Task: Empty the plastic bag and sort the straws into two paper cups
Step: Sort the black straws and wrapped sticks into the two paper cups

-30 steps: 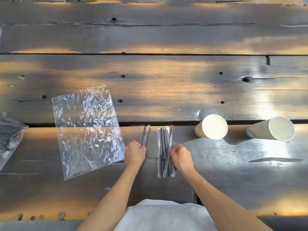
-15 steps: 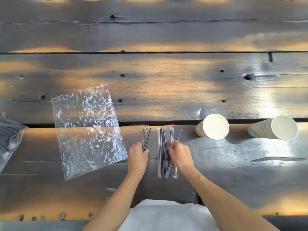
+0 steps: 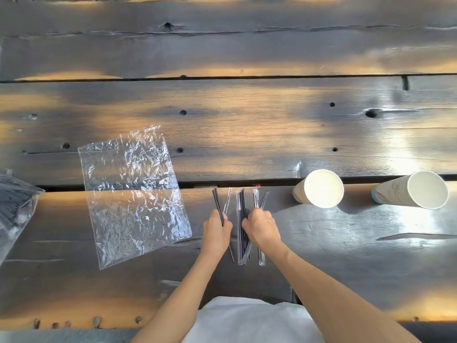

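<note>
An empty clear plastic bag [image 3: 133, 191] lies flat and crinkled on the dark wooden table, left of my hands. My left hand [image 3: 217, 231] is shut on a few thin black straws [image 3: 217, 204] that fan out past my fingers. A bunch of straws in clear wrappers [image 3: 241, 219] lies between my hands. My right hand [image 3: 261, 226] rests on the bunch's right side, fingers curled over a couple of wrapped straws [image 3: 258, 199]. Two white paper cups stand to the right: the nearer cup [image 3: 321, 189] and the far cup [image 3: 425, 190], both with nothing inside.
A second plastic bag [image 3: 14, 206] holding dark straws lies at the left edge. A gap between planks [image 3: 272, 181] runs across just beyond the straws. The table's front edge [image 3: 74, 325] is close to my body, and white cloth covers my lap.
My left hand's straws have spread into a wider fan. My right hand has pulled a couple of wrapped straws rightward off the bunch. Bag and cups have not moved.
</note>
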